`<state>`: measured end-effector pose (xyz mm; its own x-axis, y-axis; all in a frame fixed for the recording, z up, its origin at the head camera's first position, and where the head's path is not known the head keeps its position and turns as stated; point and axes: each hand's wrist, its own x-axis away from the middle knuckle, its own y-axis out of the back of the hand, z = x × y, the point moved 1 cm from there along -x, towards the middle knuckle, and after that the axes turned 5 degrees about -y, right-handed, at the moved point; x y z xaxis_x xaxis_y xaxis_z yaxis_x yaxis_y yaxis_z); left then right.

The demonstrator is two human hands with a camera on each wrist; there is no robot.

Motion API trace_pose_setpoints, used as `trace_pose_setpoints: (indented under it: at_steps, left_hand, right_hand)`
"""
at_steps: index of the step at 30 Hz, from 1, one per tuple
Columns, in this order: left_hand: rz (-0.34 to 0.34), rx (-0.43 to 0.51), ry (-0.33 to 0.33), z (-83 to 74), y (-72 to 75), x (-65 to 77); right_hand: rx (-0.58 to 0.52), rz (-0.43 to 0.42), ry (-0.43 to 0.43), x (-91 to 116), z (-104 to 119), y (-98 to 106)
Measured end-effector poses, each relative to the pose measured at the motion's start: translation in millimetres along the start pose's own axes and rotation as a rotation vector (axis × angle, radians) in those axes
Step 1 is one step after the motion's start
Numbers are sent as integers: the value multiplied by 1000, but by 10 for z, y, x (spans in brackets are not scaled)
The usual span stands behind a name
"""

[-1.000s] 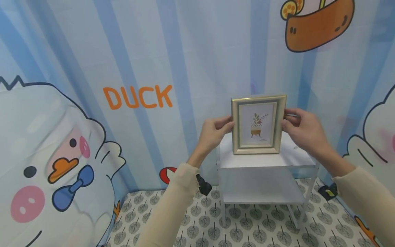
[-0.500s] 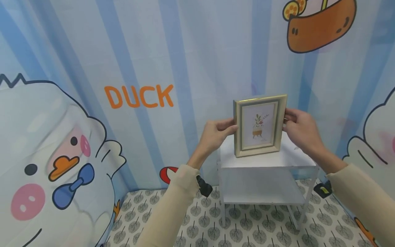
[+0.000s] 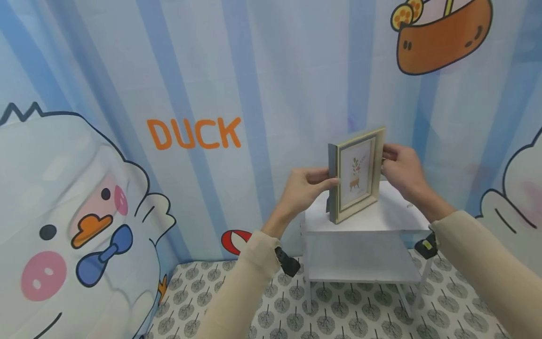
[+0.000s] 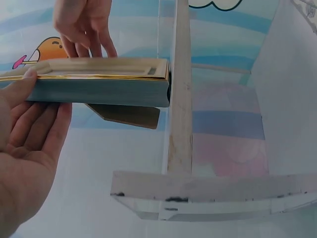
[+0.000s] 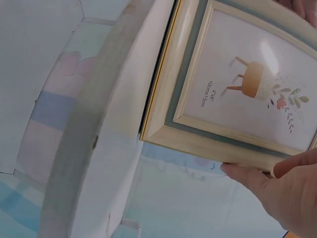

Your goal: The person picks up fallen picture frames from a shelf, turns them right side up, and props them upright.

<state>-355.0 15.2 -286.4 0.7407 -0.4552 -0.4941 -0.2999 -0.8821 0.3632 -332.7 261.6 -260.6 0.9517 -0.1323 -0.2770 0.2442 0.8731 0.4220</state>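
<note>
A picture frame, cream and gold with a plant print, stands upright on the top of a small white table. It is angled, so its grey left side shows. My left hand pinches the left edge, thumb on the front and fingers behind. At the opposite edge, my right hand holds the frame with its thumb and fingers. The left wrist view shows the back stand sticking out behind the frame. In the right wrist view, the right thumb and finger are against the frame's edge.
Below the tabletop is a lower white shelf. A striped curtain with cartoon ducks hangs close behind the table. The floor covering has a leaf-like tree print.
The frame has turned from nearly facing me to facing rightward: its left edge came nearer and its right edge went back. Both hands moved along with it, keeping their hold.
</note>
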Motion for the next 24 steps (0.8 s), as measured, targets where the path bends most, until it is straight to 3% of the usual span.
trace_pose_setpoints:
  at_steps: [9,16,24]
  left_hand:
    - [-63,0,13,-107,-158,-16]
    - [-119,-10,7,-202,-312,-30]
    - [-192,-39,-19,-301,-523,-33]
  right_hand:
    - [-57,88,30,-198,-41,-42]
    - [-120,122,-4,-326,-25,-84]
    - [-27,121,46,-369,-46,-109]
